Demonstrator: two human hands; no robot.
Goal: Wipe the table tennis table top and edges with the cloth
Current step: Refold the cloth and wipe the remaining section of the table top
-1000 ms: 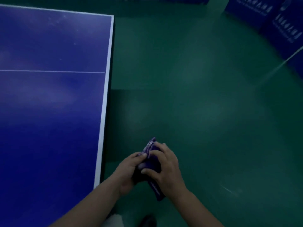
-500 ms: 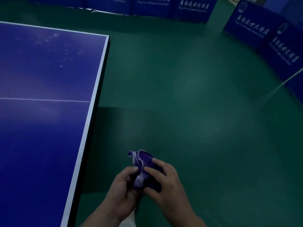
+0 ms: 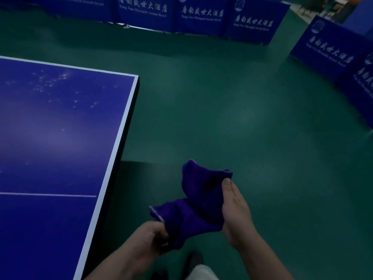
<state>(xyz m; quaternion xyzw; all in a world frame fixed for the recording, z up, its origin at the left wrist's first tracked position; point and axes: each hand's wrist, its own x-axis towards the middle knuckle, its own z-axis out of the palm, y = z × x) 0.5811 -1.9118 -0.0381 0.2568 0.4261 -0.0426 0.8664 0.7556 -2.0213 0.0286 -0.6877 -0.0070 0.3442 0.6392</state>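
Both hands hold the purple cloth (image 3: pixel 198 207) over the green floor (image 3: pixel 252 122), right of the blue tabletop (image 3: pixel 56 142) (not touching it). The left hand (image 3: pixel 150 238) pinches its near end; the right hand (image 3: pixel 236 211) grips the far fold.

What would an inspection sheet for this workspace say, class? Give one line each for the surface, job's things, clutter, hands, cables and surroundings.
Surface: blue table top, pale specks near its far corner, white edge lines.
Job's things: purple cloth, off the table, over the floor.
Clutter: nothing seen.
Hands: left hand grips one end of the cloth; right hand holds the other.
Cables: nothing seen.
Surroundings: green floor; blue barrier boards with white lettering.
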